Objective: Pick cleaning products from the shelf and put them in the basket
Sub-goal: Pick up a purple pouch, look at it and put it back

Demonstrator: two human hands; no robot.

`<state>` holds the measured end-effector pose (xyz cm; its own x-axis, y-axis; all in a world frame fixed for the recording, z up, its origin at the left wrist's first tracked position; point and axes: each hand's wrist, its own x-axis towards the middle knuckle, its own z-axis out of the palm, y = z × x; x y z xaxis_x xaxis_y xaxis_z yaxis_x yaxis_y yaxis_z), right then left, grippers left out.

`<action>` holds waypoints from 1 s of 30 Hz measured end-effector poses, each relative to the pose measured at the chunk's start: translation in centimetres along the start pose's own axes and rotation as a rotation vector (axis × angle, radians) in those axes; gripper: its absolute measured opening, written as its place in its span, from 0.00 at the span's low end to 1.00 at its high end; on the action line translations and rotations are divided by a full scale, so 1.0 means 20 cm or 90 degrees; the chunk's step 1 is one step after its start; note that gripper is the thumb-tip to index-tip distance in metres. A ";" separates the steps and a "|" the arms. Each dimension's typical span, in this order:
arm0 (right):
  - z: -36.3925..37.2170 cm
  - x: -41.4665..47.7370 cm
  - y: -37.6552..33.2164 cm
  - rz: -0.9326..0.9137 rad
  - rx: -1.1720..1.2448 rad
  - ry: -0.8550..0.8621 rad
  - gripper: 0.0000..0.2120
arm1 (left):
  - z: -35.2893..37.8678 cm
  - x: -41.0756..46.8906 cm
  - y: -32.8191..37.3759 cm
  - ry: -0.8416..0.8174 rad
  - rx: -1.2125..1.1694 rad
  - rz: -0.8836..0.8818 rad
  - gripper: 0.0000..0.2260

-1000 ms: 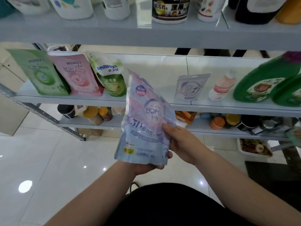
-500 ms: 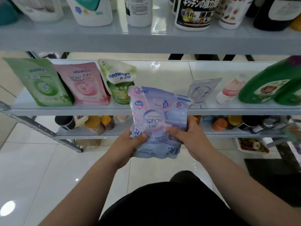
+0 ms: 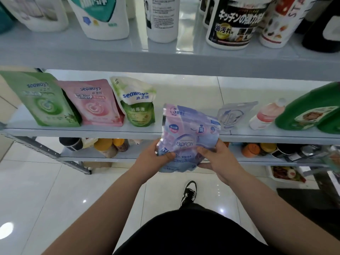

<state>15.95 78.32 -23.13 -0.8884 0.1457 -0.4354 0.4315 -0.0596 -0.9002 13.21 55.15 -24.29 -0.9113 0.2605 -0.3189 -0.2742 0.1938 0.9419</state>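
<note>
I hold a lilac and blue BOFON pouch upright in front of the middle shelf. My left hand grips its lower left side, thumb across the front. My right hand grips its lower right side, thumb on the front and fingers behind. On the shelf stand a green seaways pouch, a pink seaways pouch and a small green seaways refill to the left. A pale pouch, a pink bottle and green jugs stand to the right. No basket is in view.
The top shelf carries several white bottles and a black-labelled one. A lower shelf holds jars with orange lids. My black shoe stands on the glossy white tiled floor. A dark mat lies at the right.
The pouch has moved down and away from me toward the shelf edge. My left hand shifted from under the pouch to its lower left side. The view tilted up toward the top shelf.
</note>
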 end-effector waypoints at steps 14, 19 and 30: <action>0.02 0.61 -0.07 -0.117 -0.125 0.108 0.14 | -0.05 0.45 -0.15 0.010 0.741 0.020 0.35; 0.05 0.73 -0.09 -0.135 -0.169 0.111 0.17 | -0.02 0.53 -0.16 -0.066 0.823 -0.018 0.39; 0.09 0.75 -0.13 -0.152 -0.207 0.076 0.16 | 0.02 0.54 -0.17 -0.051 0.802 -0.059 0.37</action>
<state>1.09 78.83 -27.30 -0.9532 0.2322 -0.1938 0.2600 0.3018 -0.9172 4.51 57.55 -31.02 -0.8713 0.2454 -0.4250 0.1858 0.9665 0.1773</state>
